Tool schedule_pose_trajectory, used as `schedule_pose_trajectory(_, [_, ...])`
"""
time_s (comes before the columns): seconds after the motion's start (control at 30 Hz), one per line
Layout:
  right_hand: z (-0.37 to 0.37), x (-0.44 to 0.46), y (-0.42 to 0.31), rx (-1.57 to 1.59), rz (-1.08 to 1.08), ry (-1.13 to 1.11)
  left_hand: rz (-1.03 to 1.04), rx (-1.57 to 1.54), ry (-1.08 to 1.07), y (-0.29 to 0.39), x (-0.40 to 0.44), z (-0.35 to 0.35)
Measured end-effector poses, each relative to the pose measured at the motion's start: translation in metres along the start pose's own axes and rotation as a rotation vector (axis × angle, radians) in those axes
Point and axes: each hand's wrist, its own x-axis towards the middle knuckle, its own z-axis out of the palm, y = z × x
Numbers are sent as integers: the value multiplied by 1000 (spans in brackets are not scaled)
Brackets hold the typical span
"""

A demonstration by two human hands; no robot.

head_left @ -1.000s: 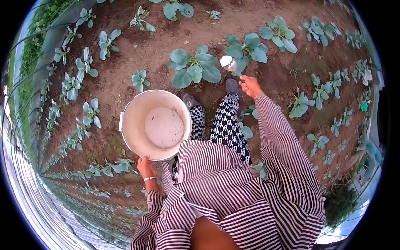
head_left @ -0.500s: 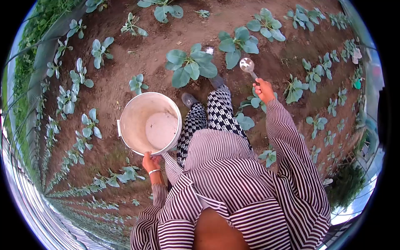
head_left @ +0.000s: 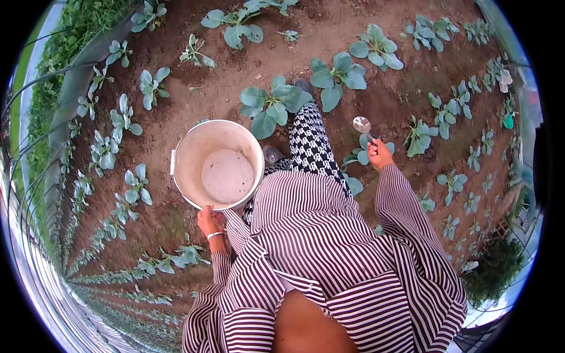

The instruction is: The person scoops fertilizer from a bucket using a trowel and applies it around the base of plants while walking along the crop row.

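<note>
My left hand (head_left: 210, 222), with a white band at its wrist, is closed on the near rim of a white bucket (head_left: 189, 141). The bucket tilts toward me. Pale material with a few dark specks covers its bottom. On the other side, my right hand (head_left: 380, 154) grips the dark handle of a spoon (head_left: 361, 125). Its round bowl points away from me and looks greyish, with some pale spots; whether anything lies in it I cannot tell. Just beneath the spoon, a leafy plant (head_left: 359, 154) is partly covered by my hand.
Broad-leaved plants grow in rows in brown soil (head_left: 218, 82). One large plant (head_left: 275, 107) stands just ahead of my feet, another (head_left: 338, 80) to its right. My shoe (head_left: 272, 155) is beside the bucket. Netting and curved poles (head_left: 65, 65) line the left edge.
The spoon has come back toward me and shows less white in its bowl. One leg has stepped forward, past the large plant. The left hand still holds the bucket.
</note>
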Motion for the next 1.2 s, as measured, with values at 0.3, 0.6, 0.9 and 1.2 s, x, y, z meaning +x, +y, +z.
schedule_pose_trajectory(0.3, [90, -90, 3, -312, -120, -368, 22, -140, -141, 8, 9, 0])
schedule_pose_trajectory(0.6, [194, -155, 117, -1070, 279, -782, 134, 102, -94, 36, -25, 31])
schedule_pose_trajectory(0.9, [212, -102, 295, -1289, 305, -513, 387, 416, -101, 52, -85, -12])
schedule_pose_trajectory(1.2, [218, -98, 323, -1263, 219, -543, 413, 424, -113, 53, -81, -32])
